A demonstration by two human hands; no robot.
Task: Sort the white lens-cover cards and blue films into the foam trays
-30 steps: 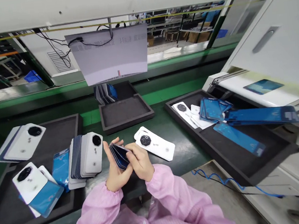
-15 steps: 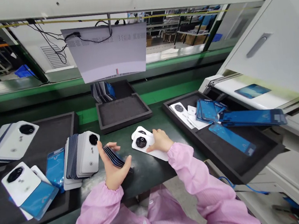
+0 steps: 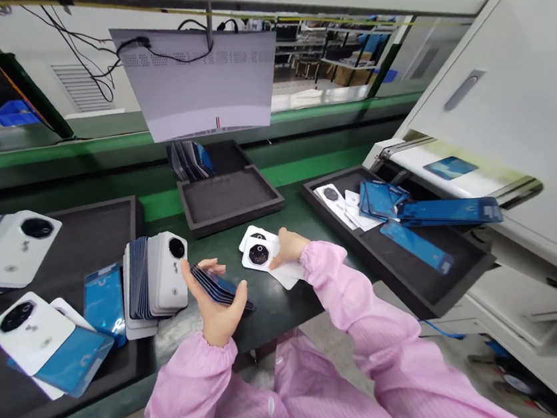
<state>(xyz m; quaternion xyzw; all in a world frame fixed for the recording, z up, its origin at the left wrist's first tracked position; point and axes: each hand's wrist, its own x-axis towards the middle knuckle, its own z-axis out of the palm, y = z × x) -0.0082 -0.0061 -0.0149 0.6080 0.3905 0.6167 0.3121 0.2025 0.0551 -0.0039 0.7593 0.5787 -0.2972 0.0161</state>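
Note:
My left hand (image 3: 219, 316) is wrapped around a small stack of dark phone back covers (image 3: 213, 285), which stands tilted above the table between thumb and fingers. My right hand (image 3: 290, 246) grips the upper white phone back cover (image 3: 258, 253), which has a round black camera ring. Under it, more white cover edges stick out at the top and at the lower right; how many lie there I cannot tell. Beside my left hand, a row of white and dark back covers (image 3: 170, 275) leans on edge.
Left, a black tray (image 3: 93, 220) bears white covers (image 3: 31, 331) and blue-filmed pieces (image 3: 104, 302). A smaller black tray (image 3: 231, 197) with dark covers stands behind. Another tray (image 3: 419, 297) holds blue pieces (image 3: 416, 247) at right, beside a white machine (image 3: 507, 96). A monitor (image 3: 204, 83) hangs ahead.
The view has shifted slightly. The upper white cover has turned a little under my right hand, and a lower cover's edge now shows below it. My left hand keeps its dark stack.

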